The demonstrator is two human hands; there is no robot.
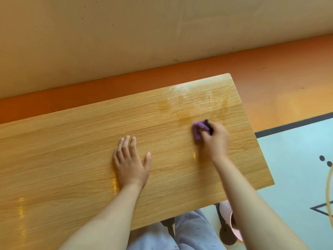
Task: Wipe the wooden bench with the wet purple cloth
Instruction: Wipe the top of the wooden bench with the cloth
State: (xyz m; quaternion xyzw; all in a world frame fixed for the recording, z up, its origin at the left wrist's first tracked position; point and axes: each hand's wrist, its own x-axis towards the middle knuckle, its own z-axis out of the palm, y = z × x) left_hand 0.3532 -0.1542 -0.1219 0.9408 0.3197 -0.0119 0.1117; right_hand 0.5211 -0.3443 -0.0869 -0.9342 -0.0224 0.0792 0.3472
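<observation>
The wooden bench (81, 141) fills the middle of the head view, its light grain running left to right. My right hand (216, 138) grips the bunched purple cloth (198, 130) and holds it down on the bench near the right end. Damp, darker patches show on the wood just above and left of the cloth. My left hand (130, 159) rests flat on the bench centre, fingers straight and spread.
A beige wall (126, 33) with an orange base strip runs behind the bench. Pale blue floor (297, 159) with dark lines lies to the right. A pink basin (228, 213) sits under the bench's near right corner, beside my legs.
</observation>
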